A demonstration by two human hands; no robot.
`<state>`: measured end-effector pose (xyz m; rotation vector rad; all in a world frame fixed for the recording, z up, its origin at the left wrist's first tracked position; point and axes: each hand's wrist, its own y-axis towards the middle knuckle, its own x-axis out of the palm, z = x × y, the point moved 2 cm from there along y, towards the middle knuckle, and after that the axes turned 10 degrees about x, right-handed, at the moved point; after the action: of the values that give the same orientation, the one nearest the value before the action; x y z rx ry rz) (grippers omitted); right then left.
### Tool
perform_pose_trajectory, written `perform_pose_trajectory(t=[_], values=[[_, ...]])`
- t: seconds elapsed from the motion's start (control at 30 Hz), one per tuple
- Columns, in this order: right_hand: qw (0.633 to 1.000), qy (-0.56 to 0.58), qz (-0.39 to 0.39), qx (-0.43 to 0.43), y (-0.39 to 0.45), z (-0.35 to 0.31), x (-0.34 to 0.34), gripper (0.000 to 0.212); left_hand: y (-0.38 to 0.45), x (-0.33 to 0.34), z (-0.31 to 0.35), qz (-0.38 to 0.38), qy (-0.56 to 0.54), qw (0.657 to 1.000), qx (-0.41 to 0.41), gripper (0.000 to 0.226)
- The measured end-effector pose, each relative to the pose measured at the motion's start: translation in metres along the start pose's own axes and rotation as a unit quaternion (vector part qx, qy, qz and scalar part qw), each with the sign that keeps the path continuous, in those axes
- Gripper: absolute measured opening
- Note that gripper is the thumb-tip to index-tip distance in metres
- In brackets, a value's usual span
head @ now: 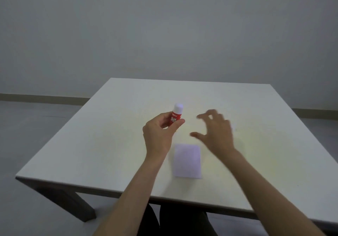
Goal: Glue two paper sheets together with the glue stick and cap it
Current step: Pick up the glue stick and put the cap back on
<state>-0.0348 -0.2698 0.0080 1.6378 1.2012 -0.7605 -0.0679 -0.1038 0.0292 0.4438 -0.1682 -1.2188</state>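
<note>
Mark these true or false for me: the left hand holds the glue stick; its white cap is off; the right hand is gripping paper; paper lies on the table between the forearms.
1. The left hand holds the glue stick: true.
2. Its white cap is off: false, the cap sits on top of the stick.
3. The right hand grips paper: false, it is open, fingers spread, holding nothing.
4. Paper lies flat on the table between the forearms: true.

I see my two bare arms with no sleeves. My left hand (158, 135) and right hand (216, 132) wear nothing. My trousers (175, 219) are dark.
</note>
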Motion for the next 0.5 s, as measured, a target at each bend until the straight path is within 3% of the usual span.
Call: perform_pose_trajectory(t=[0.07,0.13,0.23,0.3,0.4,0.43,0.5], values=[[0.99,-0.131,0.008,0.053,0.019,0.041,-0.004,0.065,0.004,-0.01,-0.007,-0.036,0.081,0.996,0.027,0.019],[0.975,-0.19,-0.047,0.104,0.03,0.074,-0.002,0.063,0.007,-0.017,-0.011,-0.078,0.144,0.985,0.05,0.019],[0.97,-0.153,-0.163,0.096,0.03,0.096,0.011,0.053,0.004,-0.018,-0.014,-0.126,0.187,0.972,0.063,0.018],[0.981,-0.102,-0.148,0.077,0.024,0.096,0.011,0.04,0.0,-0.018,-0.014,-0.134,0.202,0.968,0.067,0.02],[0.986,0.11,-0.088,0.093,0.015,0.077,-0.001,0.027,-0.006,-0.018,-0.014,-0.142,0.229,0.96,0.076,0.021],[0.96,0.237,-0.094,0.112,0.01,0.063,-0.007,0.025,-0.007,-0.018,-0.015,-0.146,0.237,0.957,0.08,0.02],[0.863,0.469,-0.14,0.124,-0.002,0.03,-0.019,0.022,-0.01,-0.016,-0.013,-0.151,0.248,0.953,0.084,0.019]])
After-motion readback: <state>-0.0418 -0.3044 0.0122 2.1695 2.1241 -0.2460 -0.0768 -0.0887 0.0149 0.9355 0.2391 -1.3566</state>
